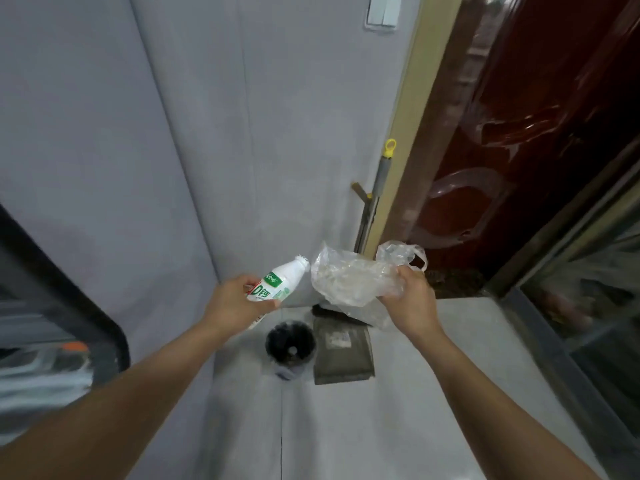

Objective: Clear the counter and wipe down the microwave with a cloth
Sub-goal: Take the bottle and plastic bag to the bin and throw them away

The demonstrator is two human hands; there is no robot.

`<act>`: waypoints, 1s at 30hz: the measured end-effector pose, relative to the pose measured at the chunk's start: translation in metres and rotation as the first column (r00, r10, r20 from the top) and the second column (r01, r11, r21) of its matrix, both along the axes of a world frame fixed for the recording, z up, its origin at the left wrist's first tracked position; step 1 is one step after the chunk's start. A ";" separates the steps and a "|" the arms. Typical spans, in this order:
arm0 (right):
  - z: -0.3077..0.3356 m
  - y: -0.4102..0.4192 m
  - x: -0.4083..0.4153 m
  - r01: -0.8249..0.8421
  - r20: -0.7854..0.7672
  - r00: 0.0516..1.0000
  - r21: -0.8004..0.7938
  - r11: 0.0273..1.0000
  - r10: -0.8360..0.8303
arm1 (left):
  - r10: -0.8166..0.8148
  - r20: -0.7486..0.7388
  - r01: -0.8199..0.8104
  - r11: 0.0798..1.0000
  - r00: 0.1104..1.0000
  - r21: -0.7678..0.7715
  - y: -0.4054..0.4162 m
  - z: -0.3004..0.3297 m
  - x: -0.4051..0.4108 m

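My left hand (235, 303) grips a small white plastic bottle (280, 282) with a green and red label, tilted with its open neck up and to the right. My right hand (412, 299) holds a crumpled clear plastic bag (349, 278) beside the bottle. Both hands are raised over the grey floor, above a small black round bin (290, 342) seen from above. The dark rounded edge of an appliance (69, 299) fills the far left; I cannot tell whether it is the microwave. No cloth is in view.
A flat grey dustpan-like object (343, 355) lies right of the bin. A handle with a yellow loop (382, 171) leans in the corner by the yellowish door frame. A dark red door (536, 133) stands at the right, a glass panel (595, 289) further right.
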State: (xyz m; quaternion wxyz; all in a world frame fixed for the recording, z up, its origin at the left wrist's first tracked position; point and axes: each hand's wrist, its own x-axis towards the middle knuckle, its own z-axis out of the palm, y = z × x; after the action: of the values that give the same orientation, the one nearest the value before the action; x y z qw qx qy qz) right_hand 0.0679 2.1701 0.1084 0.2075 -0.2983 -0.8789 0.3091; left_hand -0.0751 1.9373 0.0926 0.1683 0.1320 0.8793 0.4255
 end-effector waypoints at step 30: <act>-0.280 0.093 -0.226 -0.169 0.425 0.865 -0.252 0.953 0.266 | 0.288 0.302 -0.211 0.942 0.909 -0.261 0.068 -0.216 -0.151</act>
State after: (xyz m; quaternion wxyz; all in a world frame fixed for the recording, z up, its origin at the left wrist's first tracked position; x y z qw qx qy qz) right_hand -0.1577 2.2635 -0.1712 -0.0722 -0.2806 -0.8941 0.3415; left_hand -0.2260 2.0054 -0.1231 0.2734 -0.0762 0.8893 0.3585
